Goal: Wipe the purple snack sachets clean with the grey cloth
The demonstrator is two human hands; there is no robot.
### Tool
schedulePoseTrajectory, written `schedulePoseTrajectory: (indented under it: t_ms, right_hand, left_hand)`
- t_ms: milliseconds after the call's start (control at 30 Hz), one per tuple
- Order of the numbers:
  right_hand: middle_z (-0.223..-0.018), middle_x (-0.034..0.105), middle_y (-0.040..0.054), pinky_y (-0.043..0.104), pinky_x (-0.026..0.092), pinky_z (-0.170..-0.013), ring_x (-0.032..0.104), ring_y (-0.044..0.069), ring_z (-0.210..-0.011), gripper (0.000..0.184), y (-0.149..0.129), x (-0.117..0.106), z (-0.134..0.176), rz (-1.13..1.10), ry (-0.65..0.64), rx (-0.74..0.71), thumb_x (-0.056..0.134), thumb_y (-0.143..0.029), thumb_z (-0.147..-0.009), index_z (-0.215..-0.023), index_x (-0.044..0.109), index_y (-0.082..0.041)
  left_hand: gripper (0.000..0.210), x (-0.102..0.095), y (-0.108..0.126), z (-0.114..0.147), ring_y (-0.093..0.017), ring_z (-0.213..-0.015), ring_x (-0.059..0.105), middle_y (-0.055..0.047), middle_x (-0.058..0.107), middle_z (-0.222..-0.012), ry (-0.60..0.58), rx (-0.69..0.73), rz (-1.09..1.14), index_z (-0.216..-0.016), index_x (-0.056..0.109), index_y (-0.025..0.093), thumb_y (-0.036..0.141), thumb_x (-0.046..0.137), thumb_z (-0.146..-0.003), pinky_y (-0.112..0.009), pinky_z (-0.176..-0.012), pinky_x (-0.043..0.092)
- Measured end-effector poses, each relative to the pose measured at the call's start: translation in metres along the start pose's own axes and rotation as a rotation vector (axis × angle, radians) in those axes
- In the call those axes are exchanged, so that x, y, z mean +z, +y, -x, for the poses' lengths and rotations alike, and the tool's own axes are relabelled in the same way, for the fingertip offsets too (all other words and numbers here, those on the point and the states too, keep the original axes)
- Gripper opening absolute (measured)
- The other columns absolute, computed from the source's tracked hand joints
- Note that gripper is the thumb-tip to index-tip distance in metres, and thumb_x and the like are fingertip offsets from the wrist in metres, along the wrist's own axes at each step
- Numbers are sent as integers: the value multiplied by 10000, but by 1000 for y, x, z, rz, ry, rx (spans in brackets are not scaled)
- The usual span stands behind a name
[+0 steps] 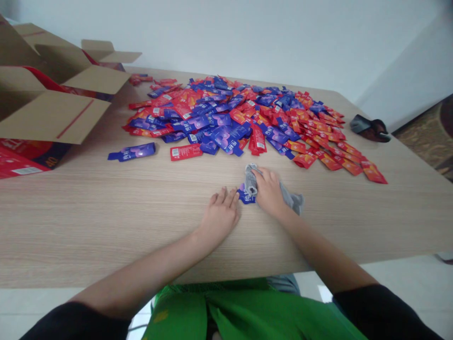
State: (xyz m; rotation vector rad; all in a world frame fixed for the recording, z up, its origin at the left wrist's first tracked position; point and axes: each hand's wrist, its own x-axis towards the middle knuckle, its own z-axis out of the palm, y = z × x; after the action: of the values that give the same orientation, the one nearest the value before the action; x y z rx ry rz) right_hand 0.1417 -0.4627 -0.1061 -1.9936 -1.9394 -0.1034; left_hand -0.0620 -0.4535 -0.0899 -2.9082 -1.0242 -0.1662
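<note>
A small purple sachet lies flat on the wooden table in front of me. At its left edge rests my left hand, palm down and fingers stretched out, the fingertips touching the sachet. My right hand is closed around a bunched grey cloth and presses it onto the sachet's right side, hiding that part. The cloth's loose end trails out to the right of the hand. Beyond my hands spreads a large heap of red and purple sachets.
Open cardboard boxes stand at the left, flaps reaching over the table. A single purple sachet and a red one lie before the heap. A dark curved object sits at the far right, with a white wall behind.
</note>
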Motion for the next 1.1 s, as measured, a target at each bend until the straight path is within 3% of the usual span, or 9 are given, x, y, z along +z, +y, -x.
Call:
schedulePoseTrajectory:
  t_ms: [133,233,300,400,500,600,767,967,1100]
  right_hand:
    - [-1296,489,174,466,383,-1001,443,311,-1115,581,42,-6,10,-19,8,89,479,-97,-769,-1349,513,-114]
    - [-1250,505,147,459,389,-1002,459,294,-1120,544,52,-9,6,-135,39,65,448,-95,-776,-1309,545,-146]
    - [-1224,513,136,443,386,-1011,464,274,-1139,516,41,-11,-1,-246,117,36,396,-79,-800,-1286,555,-154]
    - [-1258,501,132,424,370,-1028,456,255,-1168,507,1,-9,-15,-330,172,-53,362,-90,-847,-1321,522,-165]
    - [-1328,490,144,412,365,-1014,444,265,-1150,474,-40,2,-26,-256,22,-121,424,-157,-880,-1346,511,-149]
    - [-1355,502,134,414,356,-997,425,278,-1146,440,-53,11,-32,-125,-107,-125,446,-187,-897,-1325,544,-160]
    - [-1308,522,158,409,353,-989,424,287,-1116,459,-17,9,-27,17,-55,-31,440,-152,-879,-1323,551,-120]
    - [-1264,524,146,456,375,-973,450,291,-1081,551,40,2,-7,21,47,110,450,-87,-794,-1330,556,-163]
    - [-1260,513,159,478,377,-990,457,294,-1104,577,46,-4,-14,-35,77,138,426,-57,-766,-1321,559,-141]
  left_hand:
    - [468,1,0,-1,-343,-1330,466,-119,464,-1478,-13,9,-5,-1386,531,105,239,442,-947,-455,-993,438]
    - [465,2,1,-1,-347,-1322,473,-122,475,-1470,-12,0,-4,-1377,541,102,249,447,-946,-460,-988,442]
    - [461,3,1,0,-347,-1317,478,-123,479,-1468,3,2,-4,-1371,546,100,252,456,-945,-459,-985,445]
    - [440,2,1,0,-351,-1305,488,-142,520,-1432,29,12,-8,-1342,571,96,255,477,-942,-461,-977,450]
    - [357,-1,2,-1,-350,-1273,516,-170,653,-1250,19,10,-4,-1180,675,80,263,464,-958,-454,-976,450]
    - [340,-4,3,-3,-340,-1268,522,-172,673,-1203,-4,-2,8,-1137,691,74,249,460,-959,-438,-981,450]
    - [453,-2,4,-5,-359,-1296,494,-144,513,-1436,-32,-4,-14,-1376,535,78,191,430,-950,-440,-970,461]
    - [474,-1,4,-4,-363,-1322,467,-140,450,-1485,-58,13,-28,-1397,518,91,150,417,-937,-438,-965,453]
    - [487,0,4,-2,-364,-1331,456,-139,426,-1501,-61,9,-37,-1408,505,93,128,411,-932,-442,-974,443]
